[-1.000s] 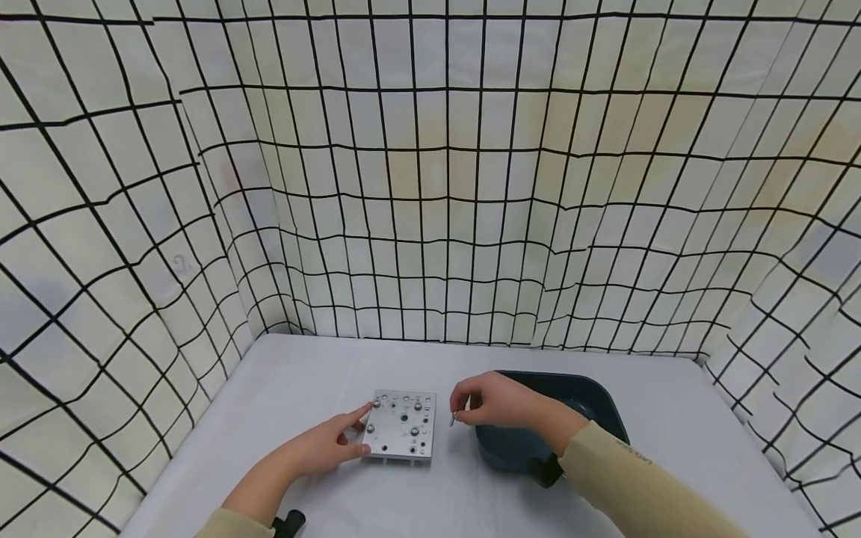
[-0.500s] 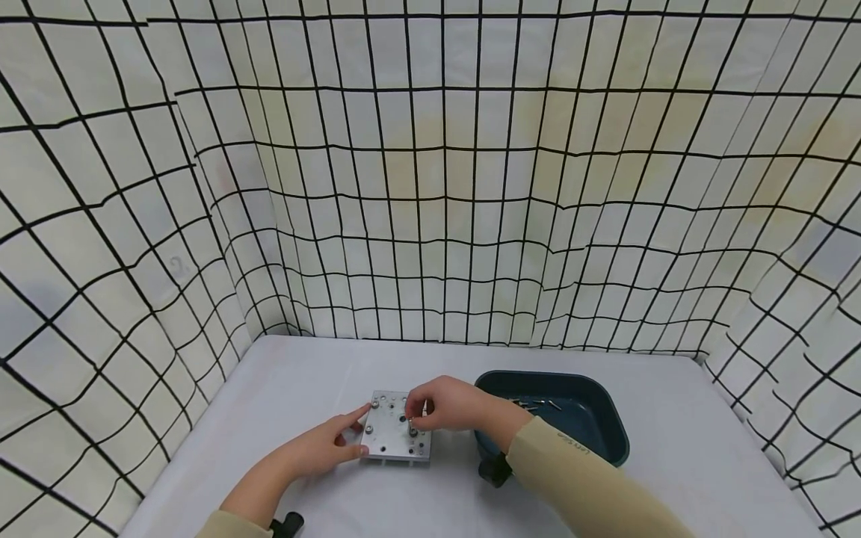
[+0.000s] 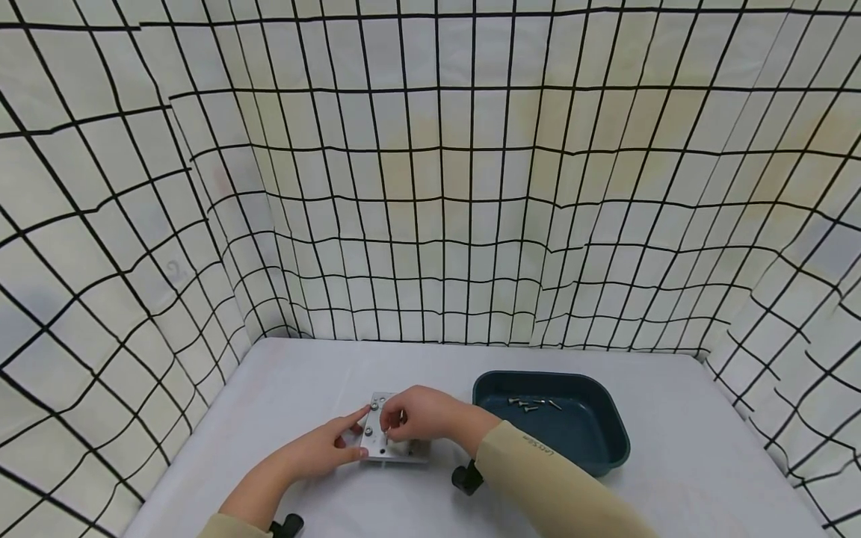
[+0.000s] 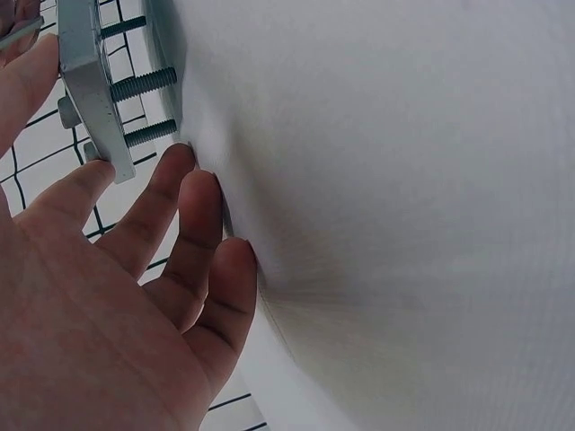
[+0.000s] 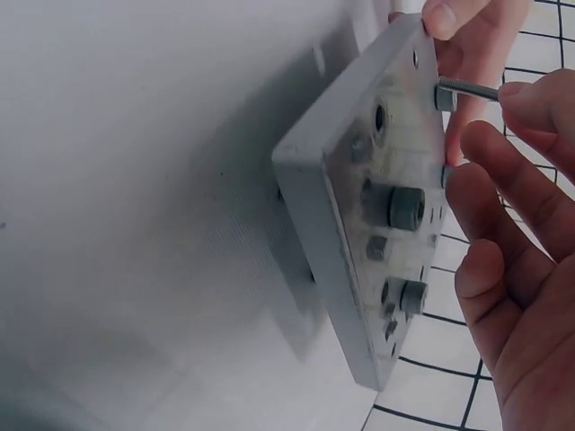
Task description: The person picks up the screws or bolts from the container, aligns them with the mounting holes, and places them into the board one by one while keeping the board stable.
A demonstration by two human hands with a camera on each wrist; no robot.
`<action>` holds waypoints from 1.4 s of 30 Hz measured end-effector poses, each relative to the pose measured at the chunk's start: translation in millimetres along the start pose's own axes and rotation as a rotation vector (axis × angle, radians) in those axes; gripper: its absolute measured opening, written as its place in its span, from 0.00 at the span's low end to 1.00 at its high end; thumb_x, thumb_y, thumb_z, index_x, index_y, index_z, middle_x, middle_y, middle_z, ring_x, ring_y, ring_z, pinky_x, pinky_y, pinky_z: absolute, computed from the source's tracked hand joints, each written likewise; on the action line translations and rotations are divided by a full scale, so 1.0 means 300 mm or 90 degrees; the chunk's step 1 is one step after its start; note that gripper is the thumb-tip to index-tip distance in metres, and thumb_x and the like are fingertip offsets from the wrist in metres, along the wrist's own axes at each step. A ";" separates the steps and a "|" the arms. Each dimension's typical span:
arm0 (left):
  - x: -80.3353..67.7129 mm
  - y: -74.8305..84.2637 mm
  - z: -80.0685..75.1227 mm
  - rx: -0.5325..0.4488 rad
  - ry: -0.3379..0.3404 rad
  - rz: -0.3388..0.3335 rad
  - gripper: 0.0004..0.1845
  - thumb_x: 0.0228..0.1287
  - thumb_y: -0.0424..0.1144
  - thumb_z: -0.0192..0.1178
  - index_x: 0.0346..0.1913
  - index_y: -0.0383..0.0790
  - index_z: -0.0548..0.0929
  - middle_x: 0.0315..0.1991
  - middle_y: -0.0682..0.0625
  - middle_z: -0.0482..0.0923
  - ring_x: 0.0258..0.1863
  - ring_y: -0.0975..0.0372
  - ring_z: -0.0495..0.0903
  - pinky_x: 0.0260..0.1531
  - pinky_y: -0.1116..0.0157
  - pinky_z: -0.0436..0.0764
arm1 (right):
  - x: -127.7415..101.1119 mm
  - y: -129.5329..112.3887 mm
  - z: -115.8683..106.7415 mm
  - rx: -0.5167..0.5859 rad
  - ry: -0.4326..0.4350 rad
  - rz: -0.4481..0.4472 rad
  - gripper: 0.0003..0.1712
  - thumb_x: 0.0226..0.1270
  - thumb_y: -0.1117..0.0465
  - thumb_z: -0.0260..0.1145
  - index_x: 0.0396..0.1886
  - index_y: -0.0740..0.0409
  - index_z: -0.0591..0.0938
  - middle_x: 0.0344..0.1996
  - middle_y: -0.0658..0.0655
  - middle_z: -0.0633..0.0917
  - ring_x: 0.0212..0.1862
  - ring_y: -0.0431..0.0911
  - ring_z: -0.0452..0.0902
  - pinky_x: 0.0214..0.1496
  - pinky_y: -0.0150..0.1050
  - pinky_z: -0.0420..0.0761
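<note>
At table centre-left, right hand (image 3: 420, 420) sits over the metal plate (image 3: 393, 447), fingers curled, thumb and fingertip pinching a bolt (image 5: 467, 89) by its threaded shank. Right wrist view: the bolt's head end is at a hole near the plate's top edge; can't tell if it is seated. Left hand (image 3: 316, 448) is at the plate's left edge, index finger extended along the near-left corner, thumb on the side face. Left wrist view: fingers (image 4: 193, 233) mostly straight, tips on the table surface beside the plate, forefinger tip against the plate's corner; bracing, not gripping.

Plate: square, thick, matte grey aluminium-looking slab, many small drilled holes. Two socket-head cap screws (image 5: 404, 208) stand proud of the top face, plus smaller hex-shaped bits. Left wrist view shows threaded bolt ends (image 4: 144, 85) poking out the underside, holding the plate off the table.

Just right of the plate, not touching: dark teal plastic tray (image 3: 608, 418), rounded rectangle, shallow walls, a few loose silver screws (image 3: 531, 404) at its far end.

Both sleeves tan; right sleeve (image 3: 558, 486) has small dark print near the cuff, too small to read. Black strap piece (image 3: 466, 478) at the right wrist.

Table (image 3: 673, 463): smooth white-grey sheet. Backdrop (image 3: 430, 187): cream cloth, black grid lines, wrinkled, wraps three sides.
</note>
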State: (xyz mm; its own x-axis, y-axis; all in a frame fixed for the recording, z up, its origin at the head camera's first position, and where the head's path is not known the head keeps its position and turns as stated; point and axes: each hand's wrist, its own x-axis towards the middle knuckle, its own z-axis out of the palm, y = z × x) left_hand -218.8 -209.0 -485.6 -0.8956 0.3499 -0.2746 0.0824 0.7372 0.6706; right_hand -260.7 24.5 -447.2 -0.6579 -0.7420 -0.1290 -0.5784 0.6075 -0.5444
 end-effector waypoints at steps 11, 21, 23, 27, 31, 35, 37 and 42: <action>-0.006 -0.001 0.003 -0.023 -0.013 0.032 0.43 0.63 0.52 0.67 0.77 0.46 0.60 0.58 0.45 0.73 0.35 0.58 0.72 0.32 0.60 0.72 | 0.009 -0.013 0.043 -0.039 -0.022 0.016 0.05 0.67 0.56 0.69 0.34 0.38 0.83 0.27 0.39 0.78 0.33 0.34 0.71 0.36 0.30 0.73; -0.003 -0.007 0.007 -0.022 -0.008 0.024 0.43 0.64 0.51 0.67 0.77 0.46 0.60 0.57 0.45 0.73 0.33 0.59 0.72 0.30 0.61 0.73 | 0.018 -0.022 0.060 -0.117 -0.035 -0.004 0.03 0.66 0.55 0.71 0.33 0.39 0.85 0.25 0.38 0.77 0.31 0.33 0.70 0.36 0.29 0.71; -0.003 -0.008 0.007 -0.023 -0.010 0.025 0.43 0.64 0.51 0.67 0.77 0.47 0.60 0.58 0.45 0.73 0.33 0.59 0.72 0.30 0.61 0.73 | 0.020 -0.024 0.063 -0.133 -0.033 -0.006 0.03 0.66 0.55 0.71 0.33 0.39 0.87 0.25 0.38 0.77 0.31 0.33 0.70 0.36 0.29 0.71; -0.001 -0.005 0.006 -0.023 -0.009 0.024 0.43 0.64 0.52 0.67 0.77 0.47 0.60 0.57 0.45 0.73 0.32 0.59 0.72 0.30 0.61 0.73 | 0.025 -0.024 0.064 -0.146 -0.031 0.003 0.03 0.65 0.54 0.72 0.36 0.38 0.88 0.26 0.38 0.77 0.31 0.33 0.70 0.37 0.29 0.71; -0.001 -0.003 0.007 -0.019 -0.009 0.018 0.43 0.63 0.52 0.67 0.77 0.47 0.60 0.57 0.46 0.73 0.32 0.59 0.72 0.30 0.61 0.73 | 0.026 -0.019 0.058 -0.140 -0.033 0.005 0.05 0.64 0.53 0.73 0.39 0.38 0.89 0.27 0.37 0.77 0.32 0.33 0.70 0.39 0.29 0.71; -0.002 -0.004 0.006 -0.017 -0.008 0.016 0.43 0.63 0.53 0.67 0.77 0.47 0.60 0.58 0.46 0.73 0.34 0.59 0.72 0.31 0.61 0.72 | 0.020 -0.017 0.039 -0.124 -0.026 0.005 0.09 0.63 0.52 0.73 0.44 0.38 0.89 0.27 0.37 0.77 0.33 0.33 0.70 0.40 0.29 0.72; -0.003 -0.003 0.005 -0.017 -0.008 0.020 0.43 0.63 0.53 0.67 0.77 0.47 0.60 0.57 0.46 0.73 0.34 0.59 0.71 0.31 0.61 0.72 | 0.014 -0.016 0.021 -0.110 -0.018 0.007 0.11 0.63 0.52 0.73 0.45 0.38 0.89 0.27 0.38 0.77 0.33 0.34 0.70 0.39 0.29 0.72; -0.006 0.002 0.002 -0.017 -0.007 0.015 0.44 0.63 0.52 0.67 0.77 0.46 0.60 0.57 0.46 0.73 0.34 0.59 0.72 0.31 0.61 0.73 | -0.011 -0.008 -0.036 -0.090 0.007 0.006 0.11 0.64 0.51 0.73 0.46 0.39 0.89 0.28 0.38 0.78 0.33 0.34 0.72 0.38 0.29 0.73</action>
State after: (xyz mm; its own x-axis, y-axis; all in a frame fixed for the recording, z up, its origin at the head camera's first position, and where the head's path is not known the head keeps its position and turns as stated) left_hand -216.9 -208.7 -485.1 -0.8888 0.3734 -0.2657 0.0920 0.7135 0.6946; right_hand -262.4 28.6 -436.4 -0.6679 -0.7338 -0.1240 -0.6340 0.6483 -0.4215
